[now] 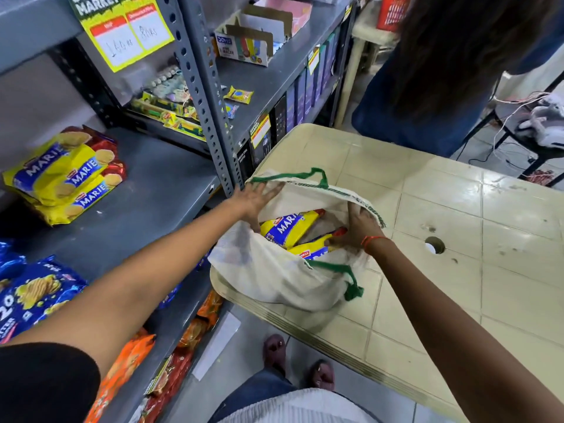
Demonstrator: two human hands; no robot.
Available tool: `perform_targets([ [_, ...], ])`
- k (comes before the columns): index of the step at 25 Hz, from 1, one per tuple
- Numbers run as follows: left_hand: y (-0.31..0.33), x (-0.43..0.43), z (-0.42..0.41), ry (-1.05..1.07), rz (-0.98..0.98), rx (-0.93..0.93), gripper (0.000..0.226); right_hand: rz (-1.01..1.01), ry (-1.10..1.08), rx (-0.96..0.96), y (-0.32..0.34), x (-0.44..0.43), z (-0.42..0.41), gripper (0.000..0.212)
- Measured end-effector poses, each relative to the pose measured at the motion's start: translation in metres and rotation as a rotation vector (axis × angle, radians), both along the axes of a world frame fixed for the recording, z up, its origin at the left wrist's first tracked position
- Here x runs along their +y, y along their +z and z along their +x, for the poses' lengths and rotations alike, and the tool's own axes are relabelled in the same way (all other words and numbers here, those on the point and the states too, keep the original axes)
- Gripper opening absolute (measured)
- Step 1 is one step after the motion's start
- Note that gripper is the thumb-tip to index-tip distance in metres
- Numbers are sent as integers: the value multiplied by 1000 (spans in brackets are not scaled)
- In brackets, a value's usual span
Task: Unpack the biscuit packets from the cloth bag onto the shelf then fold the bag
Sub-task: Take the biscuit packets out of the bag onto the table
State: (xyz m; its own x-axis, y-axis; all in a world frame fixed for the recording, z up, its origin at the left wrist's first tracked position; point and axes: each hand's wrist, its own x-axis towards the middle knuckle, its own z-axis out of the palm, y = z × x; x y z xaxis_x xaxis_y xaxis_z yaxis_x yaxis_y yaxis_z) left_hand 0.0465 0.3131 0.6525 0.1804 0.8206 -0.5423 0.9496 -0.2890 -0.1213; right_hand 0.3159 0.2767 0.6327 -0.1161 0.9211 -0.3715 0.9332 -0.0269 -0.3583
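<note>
A cream cloth bag (pixel 274 276) with green handles lies open on the corner of a beige plastic table (pixel 442 270). Inside it I see two yellow-and-blue Marie biscuit packets (pixel 288 227). My left hand (pixel 254 199) rests on the bag's far left rim, fingers spread, pulling the mouth open. My right hand (pixel 357 227) reaches into the bag, fingers closing on the nearer packet (pixel 311 250). A stack of Marie packets (pixel 65 175) lies on the grey metal shelf (pixel 146 203) to the left.
Blue snack packets (pixel 36 294) sit on the near left of the shelf, orange packets (pixel 131 370) on the level below. A slotted shelf upright (pixel 210 123) stands just left of the bag. Another person (pixel 457 71) stands beyond the table. My feet (pixel 296 361) are below.
</note>
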Motion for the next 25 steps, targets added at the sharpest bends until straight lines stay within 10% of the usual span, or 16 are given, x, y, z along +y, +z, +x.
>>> perform_targets([
  [6,-14,-17,25,-212,133,-17,52,100,82,-42,-2,5,-12,48],
  [14,-51,-64,-4,-114,-170,178,137,-136,48,-91,-24,-45,15,125],
  [18,-39,-69,10,-162,-114,209,124,-66,93,-100,-32,-55,17,140],
  [25,-15,-57,72,-147,-158,-83,79,15,-107,308,-38,-70,32,104],
])
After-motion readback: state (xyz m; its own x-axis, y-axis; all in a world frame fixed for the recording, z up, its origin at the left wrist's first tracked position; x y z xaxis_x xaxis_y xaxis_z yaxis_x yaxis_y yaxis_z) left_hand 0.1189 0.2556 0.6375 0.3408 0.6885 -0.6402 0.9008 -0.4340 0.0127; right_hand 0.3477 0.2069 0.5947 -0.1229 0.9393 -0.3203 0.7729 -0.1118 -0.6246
